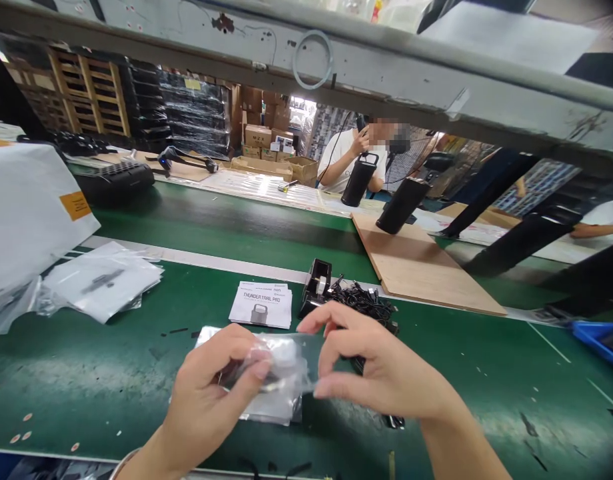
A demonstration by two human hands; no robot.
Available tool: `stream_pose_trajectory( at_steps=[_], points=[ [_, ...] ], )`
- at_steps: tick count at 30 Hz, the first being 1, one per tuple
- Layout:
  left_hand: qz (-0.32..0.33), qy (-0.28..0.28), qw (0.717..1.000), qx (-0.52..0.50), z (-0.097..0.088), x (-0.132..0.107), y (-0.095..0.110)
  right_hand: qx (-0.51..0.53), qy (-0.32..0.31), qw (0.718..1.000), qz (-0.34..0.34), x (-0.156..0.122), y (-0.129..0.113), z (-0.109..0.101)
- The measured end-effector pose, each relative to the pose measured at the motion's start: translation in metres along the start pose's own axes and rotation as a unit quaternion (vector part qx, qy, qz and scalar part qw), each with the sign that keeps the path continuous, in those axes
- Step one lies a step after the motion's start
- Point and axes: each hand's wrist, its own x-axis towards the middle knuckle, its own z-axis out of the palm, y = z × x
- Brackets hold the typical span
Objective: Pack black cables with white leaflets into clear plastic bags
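Note:
My left hand is closed on a clear plastic bag, its thumb and fingers pinching the bag's left side. What lies inside is blurred, with a whitish patch and a dark part near the fingers. My right hand is at the bag's right edge. Its thumb and a curled finger pinch the film there, while the index finger reaches out above. Beneath the hands lies a stack of flat clear bags. Just beyond them are white printed booklets reading "Thundertrail Pro".
A black tape dispenser stands beside a heap of black cables. At left lie bagged sheets and a large white bag. A wooden board carries a black cylindrical speaker. Across the bench sits a person. A shelf beam crosses overhead.

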Motion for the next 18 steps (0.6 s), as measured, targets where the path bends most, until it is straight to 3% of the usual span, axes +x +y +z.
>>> stream_pose_trajectory(
  at_steps=[4, 8, 14, 18],
  points=[
    [-0.104, 0.035, 0.994, 0.027, 0.001, 0.004, -0.003, -0.027, 0.034, 0.999, 0.017, 0.0, 0.001, 0.006],
    [-0.159, 0.063, 0.985, -0.026, 0.003, 0.006, -0.004, -0.022, 0.032, 0.999, 0.02, 0.0, 0.004, 0.009],
    [-0.128, 0.057, 0.988, -0.06, 0.0, 0.005, -0.006, -0.062, 0.022, 0.998, 0.02, 0.003, 0.006, 0.016],
    [-0.088, 0.127, 0.988, -0.016, 0.006, 0.006, 0.003, -0.014, 0.071, 0.996, 0.046, 0.004, 0.009, 0.021]
  ],
)
